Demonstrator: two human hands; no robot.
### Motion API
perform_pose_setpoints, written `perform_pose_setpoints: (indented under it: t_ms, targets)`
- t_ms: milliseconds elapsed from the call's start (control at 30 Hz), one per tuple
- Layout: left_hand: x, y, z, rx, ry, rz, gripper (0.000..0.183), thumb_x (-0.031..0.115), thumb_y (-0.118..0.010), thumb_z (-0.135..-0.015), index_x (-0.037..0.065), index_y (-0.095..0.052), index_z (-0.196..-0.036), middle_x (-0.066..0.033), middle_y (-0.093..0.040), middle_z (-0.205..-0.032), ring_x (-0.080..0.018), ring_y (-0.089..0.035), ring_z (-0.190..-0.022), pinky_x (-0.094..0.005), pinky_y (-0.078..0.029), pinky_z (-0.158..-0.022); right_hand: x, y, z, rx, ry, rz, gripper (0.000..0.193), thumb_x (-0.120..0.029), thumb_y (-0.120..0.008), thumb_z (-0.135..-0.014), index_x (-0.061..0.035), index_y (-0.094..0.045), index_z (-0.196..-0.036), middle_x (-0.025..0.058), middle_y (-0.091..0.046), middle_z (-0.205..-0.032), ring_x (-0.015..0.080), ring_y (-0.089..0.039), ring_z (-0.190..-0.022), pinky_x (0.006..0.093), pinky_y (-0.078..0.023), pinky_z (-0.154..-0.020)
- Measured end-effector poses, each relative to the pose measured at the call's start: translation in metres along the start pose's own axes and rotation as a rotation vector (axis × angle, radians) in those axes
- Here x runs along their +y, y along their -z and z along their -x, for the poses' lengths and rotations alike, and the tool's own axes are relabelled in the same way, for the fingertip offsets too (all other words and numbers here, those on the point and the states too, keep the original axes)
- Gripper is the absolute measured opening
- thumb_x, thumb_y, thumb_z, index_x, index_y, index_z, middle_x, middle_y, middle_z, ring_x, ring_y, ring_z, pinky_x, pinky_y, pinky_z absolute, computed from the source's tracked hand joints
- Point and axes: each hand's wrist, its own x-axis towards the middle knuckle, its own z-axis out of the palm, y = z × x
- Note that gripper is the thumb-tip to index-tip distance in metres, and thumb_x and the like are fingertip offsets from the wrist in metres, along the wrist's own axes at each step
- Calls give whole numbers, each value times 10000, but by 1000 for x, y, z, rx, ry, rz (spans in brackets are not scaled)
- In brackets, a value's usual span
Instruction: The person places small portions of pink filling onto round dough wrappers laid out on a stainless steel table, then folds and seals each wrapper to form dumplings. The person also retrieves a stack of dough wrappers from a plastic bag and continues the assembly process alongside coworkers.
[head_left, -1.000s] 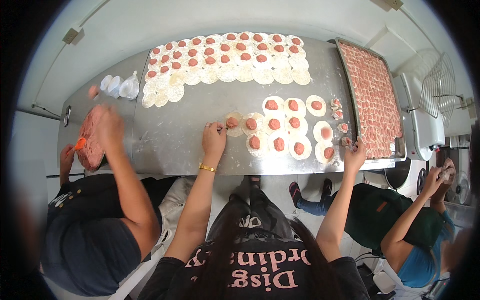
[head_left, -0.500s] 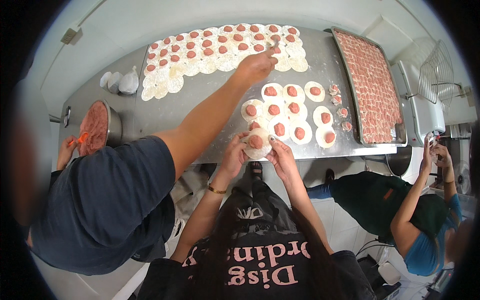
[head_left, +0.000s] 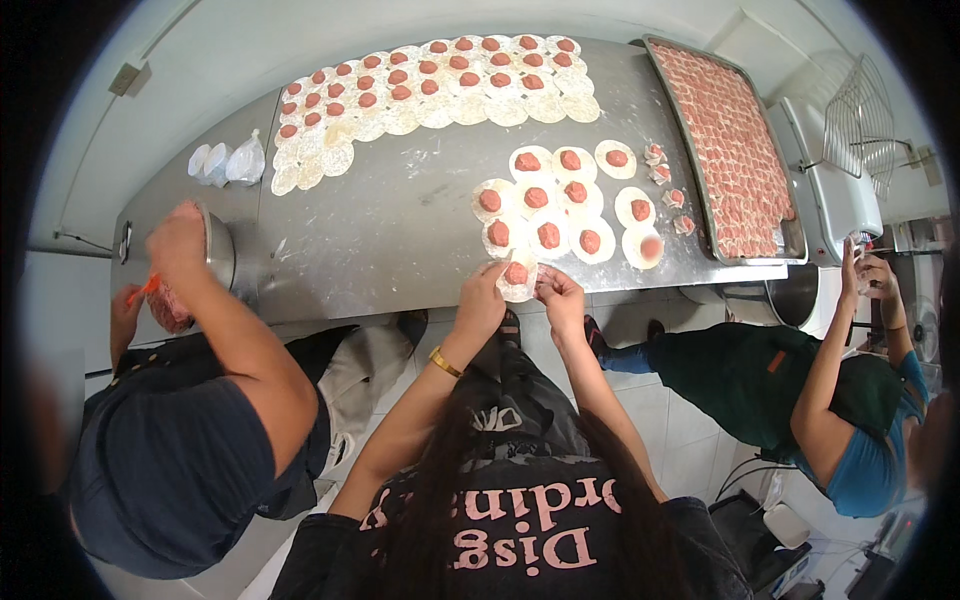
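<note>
Between my two hands, at the table's near edge, is a round dumpling wrapper (head_left: 515,294) with a ball of pinkish minced meat (head_left: 516,272) in its middle. My left hand (head_left: 482,298) pinches its left side and my right hand (head_left: 562,298) has fingers closed at its right edge. The wrapper's sides look partly raised around the meat. Just beyond lie several overlapping wrappers (head_left: 551,256), each topped with meat. A short column of wrappers (head_left: 630,195) is to their right, beside several small folded dumplings (head_left: 673,197).
A large metal tray (head_left: 790,235) of packed dumplings stands at the right. Along the table's (head_left: 400,220) back lie rows of wrappers (head_left: 400,122), many with meat. At the left, a co-worker's hand (head_left: 180,240) is over a metal bowl (head_left: 222,255) of meat. Another person (head_left: 830,400) stands at the right.
The wrapper in my hands has gone from spread flat to partly gathered, with my hands closer together. The left co-worker's arm has drawn back from the far wrappers to the meat bowl.
</note>
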Motion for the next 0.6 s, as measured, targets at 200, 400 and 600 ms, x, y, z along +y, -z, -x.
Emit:
perform_pose_setpoints:
  t_ms: [200,400,600]
  targets:
    - [-6,2,3,-19,73,164,305,-57,-531,-806,-3,-615,-1094,-181,-628,-968,-304,-634,-819,-331,-499,-711,6,-3,4,1,109,268,293,107,-585,-756,38,-641,-1035,65,-671,-905,101,-613,-797,234,-489,-716]
    - [-15,-5,1,-22,325,466,182,-24,-608,-780,-9,-630,-960,-115,-614,-834,-175,-635,-713,-299,-509,-644,0,-2,3,-54,52,57,282,124,-603,-763,41,-638,-1030,61,-668,-925,97,-610,-818,232,-490,-754]
    - [-14,1,2,-98,492,989,132,11,-620,-812,-10,-543,-916,-28,-576,-843,-109,-595,-805,-279,-512,-681,-25,-6,15,-103,12,-182,200,65,-622,-780,42,-644,-977,75,-673,-874,113,-616,-819,239,-479,-757]
